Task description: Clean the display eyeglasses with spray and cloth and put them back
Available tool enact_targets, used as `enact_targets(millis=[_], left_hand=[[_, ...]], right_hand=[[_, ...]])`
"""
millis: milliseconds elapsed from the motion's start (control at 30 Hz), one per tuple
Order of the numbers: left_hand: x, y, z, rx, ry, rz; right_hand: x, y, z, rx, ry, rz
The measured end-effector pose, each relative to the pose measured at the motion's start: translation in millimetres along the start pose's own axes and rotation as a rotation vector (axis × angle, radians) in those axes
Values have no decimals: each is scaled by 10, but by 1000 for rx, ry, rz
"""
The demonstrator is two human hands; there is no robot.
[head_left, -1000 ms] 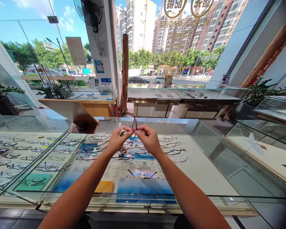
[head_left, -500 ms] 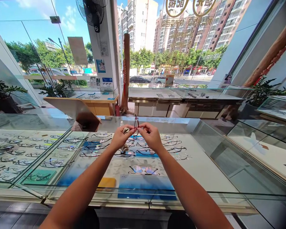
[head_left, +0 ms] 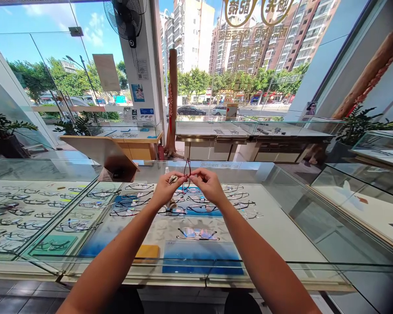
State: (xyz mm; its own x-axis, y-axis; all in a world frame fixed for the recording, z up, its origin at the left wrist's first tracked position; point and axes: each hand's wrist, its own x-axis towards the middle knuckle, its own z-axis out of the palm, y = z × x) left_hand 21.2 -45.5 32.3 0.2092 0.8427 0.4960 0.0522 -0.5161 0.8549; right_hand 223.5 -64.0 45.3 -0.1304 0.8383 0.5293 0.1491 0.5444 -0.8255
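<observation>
Over the glass counter, both hands meet at a pair of glasses (head_left: pixel 187 165) with a thin dark-red frame, turned upright. My left hand (head_left: pixel 165 188) pinches it from the left. A small crumpled beige thing, perhaps a cloth (head_left: pixel 173 179), is tucked in the same fingers. From the right, my right hand (head_left: pixel 208 186) grips the frame between thumb and fingers. Just behind my left hand stands a small white bottle (head_left: pixel 167 169). Below the hands, a pair of glasses with bluish lenses (head_left: pixel 197 233) lies in the case.
Rows of eyeglasses (head_left: pixel 19 212) fill the glass display counter (head_left: pixel 275 226). A tilted mirror or board (head_left: pixel 100 152) stands on its left part. Farther back are more showcases (head_left: pixel 212 128), a wooden post (head_left: pixel 172 100) and a wall fan (head_left: pixel 126 17).
The red-framed glasses have turned slightly between my fingers, their upper loop now showing wider. Both hands stay in nearly the same place.
</observation>
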Motion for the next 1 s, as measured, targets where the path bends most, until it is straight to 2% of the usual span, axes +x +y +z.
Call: enact_targets(millis=[333, 567, 1000], left_hand=[[0, -21, -37, 13, -13, 25], [-7, -17, 14, -2, 34, 7], [-16, -15, -1, 11, 15, 27]], right_hand=[[-2, 14, 23, 76, -30, 30], [8, 36, 8, 82, -22, 36], [14, 28, 41, 59, 27, 45]])
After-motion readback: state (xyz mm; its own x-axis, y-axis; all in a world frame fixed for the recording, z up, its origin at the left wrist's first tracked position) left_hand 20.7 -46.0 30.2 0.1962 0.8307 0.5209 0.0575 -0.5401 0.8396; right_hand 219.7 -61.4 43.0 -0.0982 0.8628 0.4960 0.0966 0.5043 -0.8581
